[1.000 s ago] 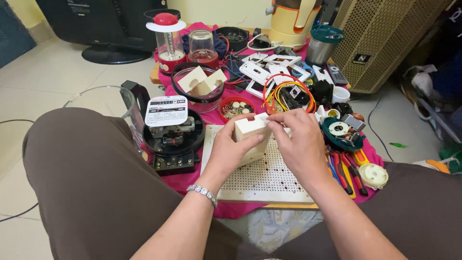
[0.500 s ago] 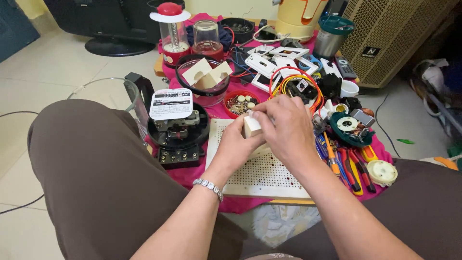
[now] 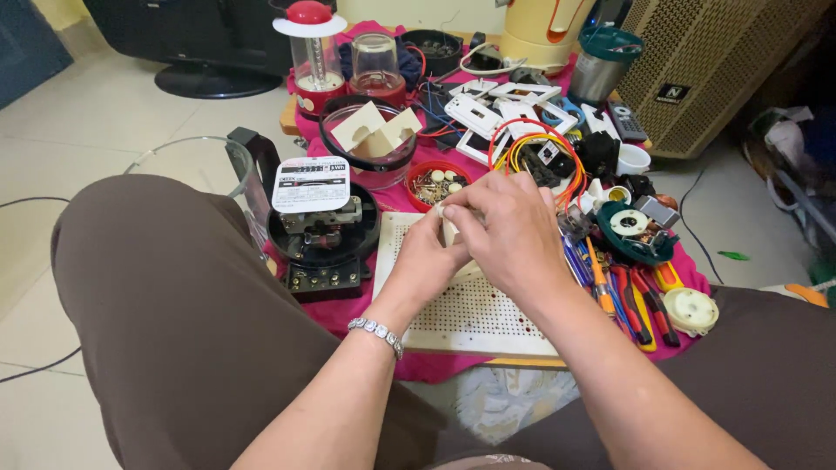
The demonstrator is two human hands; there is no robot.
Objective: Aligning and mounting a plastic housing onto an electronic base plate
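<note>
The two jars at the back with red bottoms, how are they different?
The tall jar has a red knob lid and a white rod inside; the short jar has no lid and looks empty. The tall jar stands left of the short jar. Both are clear, upright, and sit on red bases on the pink cloth.

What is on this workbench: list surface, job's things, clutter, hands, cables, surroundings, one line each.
Surface: low table under a pink cloth.
Job's things: small white part held over a perforated white board.
Clutter: black meter, red dish of small parts, pliers, white switch plates.
Hands: left hand and right hand, both closed on the part.
Cables: coloured wire coil.
Surroundings: tiled floor, speaker.
</note>
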